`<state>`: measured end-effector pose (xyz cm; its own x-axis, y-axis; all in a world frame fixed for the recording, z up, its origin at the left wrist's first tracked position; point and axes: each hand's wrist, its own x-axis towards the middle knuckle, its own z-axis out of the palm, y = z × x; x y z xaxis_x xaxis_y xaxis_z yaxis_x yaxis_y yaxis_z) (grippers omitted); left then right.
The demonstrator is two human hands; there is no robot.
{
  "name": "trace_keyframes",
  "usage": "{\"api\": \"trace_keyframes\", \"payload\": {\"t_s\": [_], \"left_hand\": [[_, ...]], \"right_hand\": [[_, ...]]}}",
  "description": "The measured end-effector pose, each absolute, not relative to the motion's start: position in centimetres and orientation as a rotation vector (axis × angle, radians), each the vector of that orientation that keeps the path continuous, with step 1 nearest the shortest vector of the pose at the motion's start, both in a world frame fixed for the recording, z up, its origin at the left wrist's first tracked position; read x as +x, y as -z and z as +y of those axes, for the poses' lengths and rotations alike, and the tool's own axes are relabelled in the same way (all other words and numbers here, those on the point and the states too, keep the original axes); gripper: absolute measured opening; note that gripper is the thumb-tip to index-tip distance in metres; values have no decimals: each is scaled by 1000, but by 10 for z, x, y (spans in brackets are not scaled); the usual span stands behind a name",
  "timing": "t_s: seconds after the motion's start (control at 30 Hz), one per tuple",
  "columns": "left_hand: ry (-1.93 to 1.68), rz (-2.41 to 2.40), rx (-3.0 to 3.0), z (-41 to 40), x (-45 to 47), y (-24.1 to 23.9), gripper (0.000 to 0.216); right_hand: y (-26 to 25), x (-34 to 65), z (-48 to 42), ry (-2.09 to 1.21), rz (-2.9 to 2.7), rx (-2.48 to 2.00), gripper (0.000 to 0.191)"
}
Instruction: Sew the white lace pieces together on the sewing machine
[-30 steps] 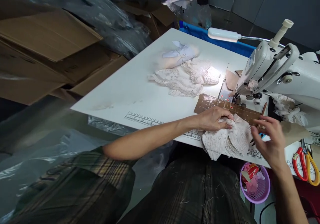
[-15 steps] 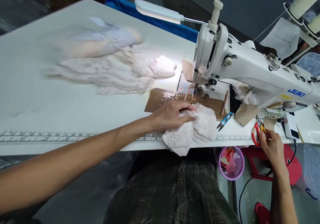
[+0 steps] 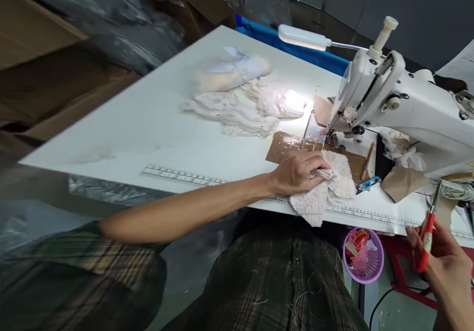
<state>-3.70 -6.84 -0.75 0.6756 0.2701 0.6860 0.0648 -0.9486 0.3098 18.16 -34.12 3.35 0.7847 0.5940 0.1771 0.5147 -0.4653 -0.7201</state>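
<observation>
A stack of white lace fabric pieces (image 3: 335,188) is held down under the curled left hand (image 3: 296,170). Red-handled metal scissors (image 3: 427,230) are gripped in the right hand (image 3: 442,257), well apart from that stack. No cut appears to have been made.

Lace stack (image 3: 329,193) at table (image 3: 166,124) front edge, centre frame, under left hand (image 3: 296,173). Sewing machine (image 3: 407,104) upper right. Lace pile (image 3: 244,109) upper centre. Basket (image 3: 363,254) below edge. Scissors (image 3: 427,232) in right hand (image 3: 444,267), lower right.

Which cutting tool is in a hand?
The red-handled scissors, gripped by the right hand; the blue thread snips lie untouched on the table.
</observation>
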Motion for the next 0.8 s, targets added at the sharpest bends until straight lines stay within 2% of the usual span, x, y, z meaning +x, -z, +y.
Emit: {"api": "trace_keyframes", "payload": {"t_s": [0.07, 0.13, 0.3, 0.5, 0.8], "left_hand": [[-1198, 229, 2657, -69, -37, 8, 8], [-1227, 211, 2666, -70, -38, 8, 8], [-1221, 222, 2684, -69, -39, 9, 8], [-1158, 261, 2699, -70, -40, 9, 10], [-1053, 298, 2725, -70, -40, 8, 11]], "right_hand": [[-33, 157, -320, -157, -1015, -2082, 51], [-30, 136, -298, -159, -1261, -2061, 48], [-21, 115, -267, 155, -1736, -2120, 37], [-21, 113, -262, 286, -1850, -2096, 33], [-18, 113, -264, 107, -1822, -2102, 36]]}}
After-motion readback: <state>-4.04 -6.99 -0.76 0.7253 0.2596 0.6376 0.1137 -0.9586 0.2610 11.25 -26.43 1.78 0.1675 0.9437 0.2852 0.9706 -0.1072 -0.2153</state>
